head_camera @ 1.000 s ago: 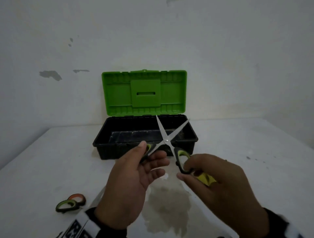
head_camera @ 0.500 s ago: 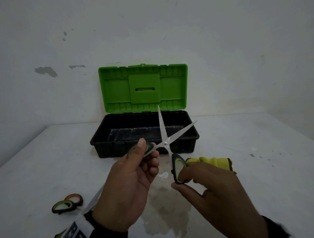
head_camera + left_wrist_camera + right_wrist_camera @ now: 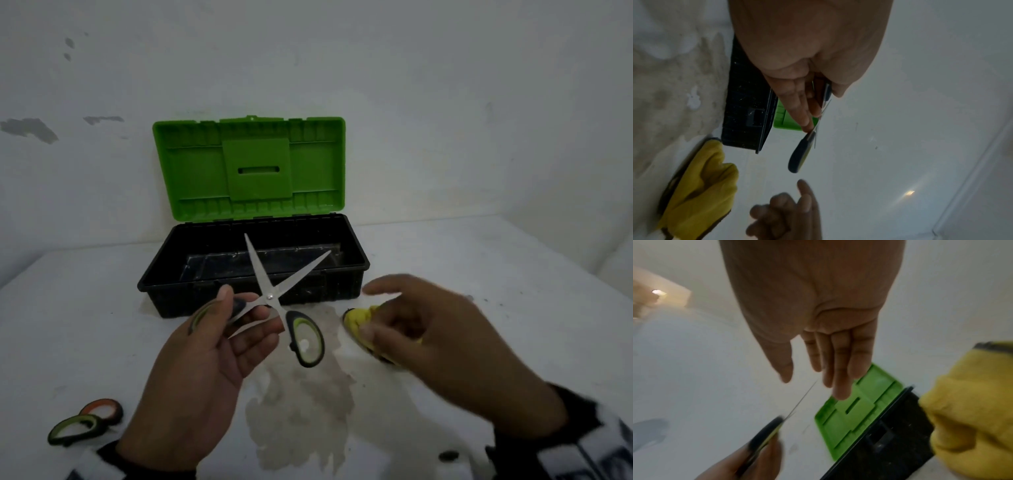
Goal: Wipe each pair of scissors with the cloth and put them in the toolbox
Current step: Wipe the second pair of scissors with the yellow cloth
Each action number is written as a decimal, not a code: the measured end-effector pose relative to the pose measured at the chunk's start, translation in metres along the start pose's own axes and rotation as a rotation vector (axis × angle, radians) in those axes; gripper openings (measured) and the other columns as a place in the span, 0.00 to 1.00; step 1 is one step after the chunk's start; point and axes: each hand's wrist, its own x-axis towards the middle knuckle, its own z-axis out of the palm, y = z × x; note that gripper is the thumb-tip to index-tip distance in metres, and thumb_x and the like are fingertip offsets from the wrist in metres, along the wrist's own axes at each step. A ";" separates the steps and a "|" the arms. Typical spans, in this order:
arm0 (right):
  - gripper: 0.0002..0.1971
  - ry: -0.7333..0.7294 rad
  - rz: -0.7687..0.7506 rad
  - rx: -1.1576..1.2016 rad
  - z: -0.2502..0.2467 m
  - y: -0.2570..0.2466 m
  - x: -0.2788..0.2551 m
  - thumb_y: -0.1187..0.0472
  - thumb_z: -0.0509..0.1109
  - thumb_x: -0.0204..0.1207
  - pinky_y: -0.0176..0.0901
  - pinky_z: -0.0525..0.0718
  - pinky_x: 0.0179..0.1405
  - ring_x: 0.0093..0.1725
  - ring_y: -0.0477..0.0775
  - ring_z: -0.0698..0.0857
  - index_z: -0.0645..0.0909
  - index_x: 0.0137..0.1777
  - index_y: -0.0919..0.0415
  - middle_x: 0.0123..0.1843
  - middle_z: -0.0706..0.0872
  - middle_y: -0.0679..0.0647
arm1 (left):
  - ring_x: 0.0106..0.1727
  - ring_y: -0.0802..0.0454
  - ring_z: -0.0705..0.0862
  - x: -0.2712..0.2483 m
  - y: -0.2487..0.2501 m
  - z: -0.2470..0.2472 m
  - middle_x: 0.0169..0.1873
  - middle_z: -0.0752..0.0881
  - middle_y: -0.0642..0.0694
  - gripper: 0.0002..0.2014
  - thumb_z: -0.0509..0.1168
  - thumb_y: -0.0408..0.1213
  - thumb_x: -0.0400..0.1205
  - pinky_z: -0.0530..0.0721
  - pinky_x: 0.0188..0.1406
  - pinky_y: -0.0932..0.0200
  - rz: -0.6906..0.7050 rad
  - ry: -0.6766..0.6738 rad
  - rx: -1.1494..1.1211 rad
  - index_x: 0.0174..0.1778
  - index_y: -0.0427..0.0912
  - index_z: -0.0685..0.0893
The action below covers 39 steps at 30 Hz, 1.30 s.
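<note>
Head view: left hand (image 3: 205,370) grips one loop of the open scissors (image 3: 274,301), blades spread in a V pointing to 12 and 1 o'clock over the toolbox (image 3: 356,270) front wall; the other loop hangs free at 5 o'clock of the pivot. Change: right hand (image 3: 442,335) let go of that loop half a second ago and now hovers, blurred, over the yellow cloth (image 3: 356,318), which lies on the bench (image 3: 513,274) at 3 o'clock of the scissors. Likely going for the cloth, so wiping is about to start. Toolbox lid up, nothing seen inside. Two more scissor handles (image 3: 85,425) lie at 8 o'clock, near the bench edge.

Left wrist view: left hand (image 3: 809,48) fingers curled round the handle, grip grasping the scissors (image 3: 799,154); cloth (image 3: 701,186) on the bench at 7 o'clock, right hand (image 3: 785,214) beside it, not touching.

Right wrist view: right hand (image 3: 818,313) fingers straight, grip released, nothing held. Cloth (image 3: 966,410) at 4 o'clock, toolbox (image 3: 890,451) below the fingertips.
</note>
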 end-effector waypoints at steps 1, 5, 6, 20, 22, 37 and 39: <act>0.15 0.042 0.080 -0.071 -0.010 0.014 0.006 0.42 0.77 0.68 0.38 0.86 0.38 0.35 0.42 0.89 0.82 0.53 0.42 0.37 0.91 0.42 | 0.33 0.47 0.92 0.000 0.000 -0.002 0.34 0.90 0.39 0.16 0.62 0.48 0.76 0.90 0.30 0.57 0.002 0.002 -0.004 0.43 0.37 0.87; 0.17 -0.069 0.355 -0.537 -0.028 0.070 0.025 0.43 0.75 0.73 0.35 0.79 0.39 0.40 0.39 0.83 0.82 0.57 0.48 0.41 0.86 0.43 | 0.33 0.47 0.91 0.000 -0.005 -0.003 0.34 0.90 0.39 0.16 0.63 0.48 0.75 0.90 0.30 0.58 0.010 0.008 -0.003 0.43 0.37 0.87; 0.18 -0.091 0.377 -0.581 -0.027 0.079 0.028 0.43 0.75 0.73 0.36 0.79 0.41 0.43 0.40 0.82 0.82 0.58 0.49 0.44 0.86 0.43 | 0.33 0.47 0.91 0.000 -0.008 -0.002 0.34 0.90 0.39 0.17 0.63 0.47 0.75 0.90 0.31 0.58 0.013 0.005 0.000 0.44 0.36 0.86; 0.07 0.110 0.233 -0.396 -0.010 0.077 0.038 0.60 0.73 0.70 0.32 0.74 0.35 0.39 0.44 0.83 0.83 0.31 0.54 0.39 0.87 0.46 | 0.37 0.43 0.91 -0.007 -0.012 0.008 0.35 0.89 0.33 0.18 0.63 0.45 0.76 0.91 0.37 0.56 0.055 -0.001 0.017 0.48 0.31 0.84; 0.08 0.256 0.182 -0.292 -0.014 0.071 0.033 0.63 0.73 0.70 0.28 0.73 0.41 0.48 0.42 0.83 0.82 0.31 0.54 0.48 0.88 0.42 | 0.37 0.43 0.92 -0.009 -0.009 0.008 0.35 0.89 0.33 0.18 0.63 0.45 0.76 0.91 0.37 0.55 0.070 0.000 0.022 0.46 0.31 0.84; 0.09 0.248 -0.274 -0.140 0.012 -0.017 0.019 0.45 0.70 0.73 0.23 0.74 0.33 0.40 0.39 0.82 0.76 0.48 0.44 0.44 0.82 0.41 | 0.42 0.36 0.93 -0.021 0.001 0.015 0.39 0.91 0.29 0.20 0.63 0.47 0.75 0.89 0.35 0.59 0.178 -0.012 0.139 0.48 0.32 0.86; 0.11 0.166 -0.397 -0.178 0.016 -0.028 0.020 0.50 0.73 0.73 0.21 0.74 0.39 0.45 0.37 0.81 0.77 0.53 0.46 0.46 0.80 0.38 | 0.42 0.36 0.93 -0.023 0.001 0.013 0.38 0.91 0.29 0.19 0.64 0.47 0.74 0.90 0.35 0.59 0.177 -0.003 0.156 0.46 0.33 0.88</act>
